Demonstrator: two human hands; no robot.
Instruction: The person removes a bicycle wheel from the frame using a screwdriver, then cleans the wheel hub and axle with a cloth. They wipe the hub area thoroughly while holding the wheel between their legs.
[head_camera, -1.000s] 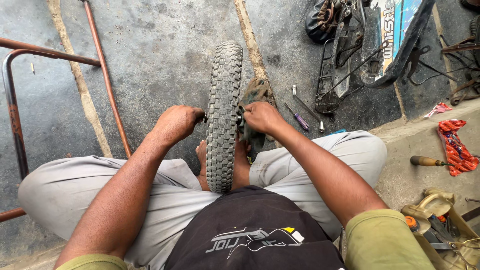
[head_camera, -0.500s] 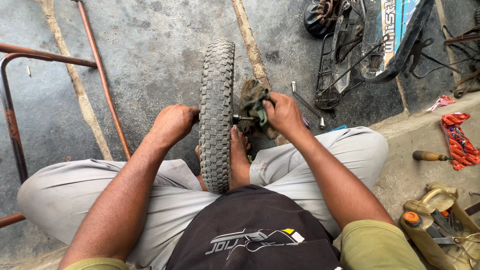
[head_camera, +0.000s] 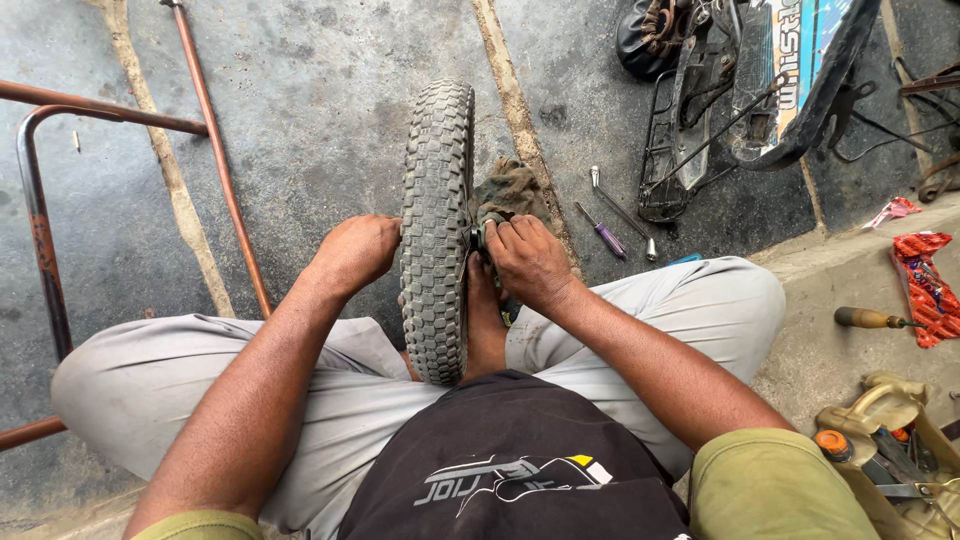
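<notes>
Head view, hands (head_camera: 440, 255) gripping upright tyre (head_camera: 437, 200), rag (head_camera: 510, 190), screwdriver (head_camera: 602, 232) beside.

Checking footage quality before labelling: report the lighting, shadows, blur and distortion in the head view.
Head view: soft, even daylight, no glare; only faint shadow under the tyre and both hands, left hand, right hand. Sharp focus throughout, no motion blur. Wide-angle lens bends the rusty metal frame at the left edge.

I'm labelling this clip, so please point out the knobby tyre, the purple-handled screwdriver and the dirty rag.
knobby tyre (head_camera: 437, 190): head view, on the tread's upper part.
purple-handled screwdriver (head_camera: 608, 240): head view, on its handle.
dirty rag (head_camera: 510, 190): head view, on the bunched cloth above the right hand.
</notes>
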